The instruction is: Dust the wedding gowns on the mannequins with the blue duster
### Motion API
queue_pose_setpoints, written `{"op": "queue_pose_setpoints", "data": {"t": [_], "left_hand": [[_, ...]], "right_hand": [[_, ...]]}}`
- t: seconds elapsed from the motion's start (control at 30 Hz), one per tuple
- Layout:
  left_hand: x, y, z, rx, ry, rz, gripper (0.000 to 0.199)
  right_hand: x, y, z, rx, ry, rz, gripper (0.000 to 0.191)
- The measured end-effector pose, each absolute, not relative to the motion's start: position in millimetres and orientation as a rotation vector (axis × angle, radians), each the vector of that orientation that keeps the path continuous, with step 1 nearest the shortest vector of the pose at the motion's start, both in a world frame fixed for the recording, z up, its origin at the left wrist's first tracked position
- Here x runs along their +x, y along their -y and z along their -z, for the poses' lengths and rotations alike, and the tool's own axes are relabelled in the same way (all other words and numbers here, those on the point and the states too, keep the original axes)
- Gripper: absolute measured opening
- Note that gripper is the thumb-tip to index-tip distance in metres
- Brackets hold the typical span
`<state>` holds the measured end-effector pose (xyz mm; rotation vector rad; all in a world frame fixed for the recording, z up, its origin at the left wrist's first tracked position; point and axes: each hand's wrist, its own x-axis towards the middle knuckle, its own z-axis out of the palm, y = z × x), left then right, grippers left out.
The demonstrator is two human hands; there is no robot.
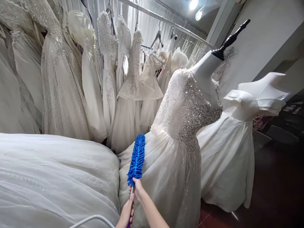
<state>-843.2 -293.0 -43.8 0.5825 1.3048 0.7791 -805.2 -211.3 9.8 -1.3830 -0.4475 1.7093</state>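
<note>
A blue microfiber duster point(137, 158) with a shaggy head and a thin metal shaft points up and away from me. My right hand point(139, 189) is closed round the shaft just under the blue head. Lower down, my left hand point(127, 211) grips the handle, of which a bit of purple shows at the bottom. Behind the duster head is the full skirt of a beaded white gown point(163, 158) on a mannequin; whether the fibres touch the fabric I cannot tell.
On the left spreads another wide white skirt point(59, 167). Several gowns point(133, 82) hang from a metal rail point(166, 22) behind. A second mannequin in an off-shoulder white gown point(228, 142) stands right, over a dark red floor point(268, 190). A white curved tube point(92, 217) crosses the bottom edge.
</note>
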Motion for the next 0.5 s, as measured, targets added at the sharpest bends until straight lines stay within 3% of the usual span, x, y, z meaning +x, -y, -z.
{"op": "queue_pose_setpoints", "data": {"t": [0.3,0.5], "left_hand": [[-830.1,250.6,-25.6,0.903,-1.113,-0.997,0.052],[-810.6,271.6,35.3,0.743,-1.128,-0.783,0.062]], "right_hand": [[-764.5,178.4,-45.9,-1.333,0.550,-1.488,0.029],[-761.3,202.8,-19.5,-1.558,0.409,-1.482,0.014]]}}
